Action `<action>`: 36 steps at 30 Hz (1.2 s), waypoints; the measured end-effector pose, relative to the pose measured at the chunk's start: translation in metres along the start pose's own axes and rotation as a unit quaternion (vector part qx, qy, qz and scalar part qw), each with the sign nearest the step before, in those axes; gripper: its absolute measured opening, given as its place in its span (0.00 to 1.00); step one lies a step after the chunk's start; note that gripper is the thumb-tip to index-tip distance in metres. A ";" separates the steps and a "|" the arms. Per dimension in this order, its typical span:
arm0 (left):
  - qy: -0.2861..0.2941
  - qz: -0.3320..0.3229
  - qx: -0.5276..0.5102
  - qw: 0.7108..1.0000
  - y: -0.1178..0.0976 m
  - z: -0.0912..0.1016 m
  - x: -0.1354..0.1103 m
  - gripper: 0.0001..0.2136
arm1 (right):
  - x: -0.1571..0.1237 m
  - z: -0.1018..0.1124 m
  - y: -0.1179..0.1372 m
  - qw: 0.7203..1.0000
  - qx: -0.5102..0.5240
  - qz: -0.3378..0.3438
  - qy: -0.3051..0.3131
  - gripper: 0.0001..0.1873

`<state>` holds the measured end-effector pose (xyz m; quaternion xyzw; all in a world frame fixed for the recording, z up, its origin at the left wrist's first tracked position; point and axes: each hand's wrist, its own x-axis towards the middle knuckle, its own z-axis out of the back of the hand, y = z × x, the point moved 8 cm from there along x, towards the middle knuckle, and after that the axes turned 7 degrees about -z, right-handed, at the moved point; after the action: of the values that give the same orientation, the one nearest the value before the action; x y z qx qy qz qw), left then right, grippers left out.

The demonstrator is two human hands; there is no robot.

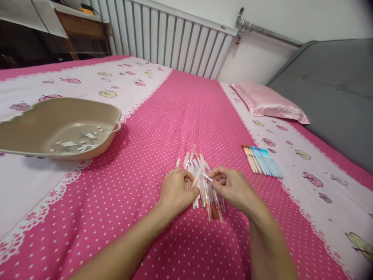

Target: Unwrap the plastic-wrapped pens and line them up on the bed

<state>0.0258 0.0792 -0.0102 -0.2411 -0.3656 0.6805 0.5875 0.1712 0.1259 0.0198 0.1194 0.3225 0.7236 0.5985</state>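
My left hand [176,190] pinches a slim pale pink pen [196,177] above a heap of clear-wrapped pens [201,182] on the pink dotted bedsheet [163,128]. My right hand [231,186] is closed too, its fingertips pinching a small white strip [207,177] at the pen's tip. Both hands hover right over the heap, almost touching each other.
A row of orange and blue pens [262,160] lies to the right of the heap. A beige basin [58,126] holding white scraps sits at the left. A pink pillow [269,102] and a grey headboard [329,93] are at the right, a white radiator [175,41] behind.
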 end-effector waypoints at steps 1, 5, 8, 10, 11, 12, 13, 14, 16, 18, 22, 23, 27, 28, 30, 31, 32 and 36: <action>-0.008 0.011 -0.033 0.999 0.002 0.000 0.000 0.04 | -0.001 0.006 0.000 1.000 0.009 -0.002 -0.018 0.08; -0.027 0.039 -0.168 0.985 0.008 -0.001 0.002 0.03 | -0.004 0.030 -0.003 0.992 0.068 -0.021 -0.104 0.09; -0.048 0.032 -0.258 0.965 0.007 0.000 0.002 0.04 | -0.006 0.042 -0.003 0.973 0.170 0.009 -0.155 0.12; -0.072 0.009 -0.290 0.954 0.003 0.006 0.001 0.04 | -0.008 0.046 -0.001 0.955 0.233 0.040 -0.179 0.14; -0.086 -0.006 -0.295 0.952 0.000 0.010 0.000 0.05 | -0.009 0.049 0.000 0.945 0.256 0.054 -0.194 0.14; -0.095 -0.021 -0.292 0.951 -0.003 0.013 -0.001 0.05 | -0.010 0.051 0.001 0.936 0.274 0.062 -0.211 0.15; -0.101 -0.035 -0.283 0.953 -0.006 0.016 -0.002 0.05 | -0.011 0.054 0.001 0.928 0.287 0.066 -0.228 0.16; -0.108 -0.051 -0.267 0.956 -0.009 0.019 -0.003 0.05 | -0.013 0.056 0.000 0.919 0.300 0.067 -0.245 0.16; -0.122 -0.094 -0.221 0.963 -0.018 0.025 -0.006 0.05 | -0.016 0.059 0.000 0.902 0.330 0.068 -0.270 0.16; -0.145 -0.145 -0.170 0.964 -0.027 0.031 -0.009 0.05 | -0.020 0.061 0.002 0.885 0.364 0.079 -0.280 0.15; -0.171 -0.214 -0.100 0.956 -0.038 0.035 -0.014 0.08 | -0.030 0.065 0.012 0.854 0.402 0.117 -0.309 0.14; -0.171 -0.222 -0.093 0.955 -0.039 0.035 -0.014 0.08 | -0.033 0.067 0.014 0.847 0.401 0.125 -0.326 0.15; -0.167 -0.242 -0.079 0.953 -0.040 0.033 -0.015 0.09 | -0.047 0.073 0.023 0.815 0.393 0.160 -0.394 0.19; -0.166 -0.247 -0.076 0.952 -0.040 0.032 -0.015 0.09 | -0.050 0.074 0.025 0.808 0.392 0.171 -0.405 0.20; -0.165 -0.258 -0.073 0.949 -0.041 0.032 -0.016 0.09 | -0.056 0.075 0.029 0.796 0.388 0.190 -0.424 0.19; -0.164 -0.264 -0.072 0.948 -0.042 0.031 -0.017 0.10 | -0.058 0.075 0.031 0.794 0.382 0.196 -0.431 0.18; -0.163 -0.272 -0.071 0.946 -0.043 0.031 -0.017 0.10 | -0.060 0.075 0.032 0.794 0.373 0.199 -0.437 0.17; -0.159 -0.297 -0.065 0.939 -0.046 0.030 -0.019 0.09 | -0.064 0.073 0.037 0.800 0.340 0.204 -0.450 0.15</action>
<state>0.0358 0.0563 0.0422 -0.0478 -0.5523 0.4794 0.6804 0.1990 0.0865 0.1119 0.6903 0.2109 0.5379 0.4355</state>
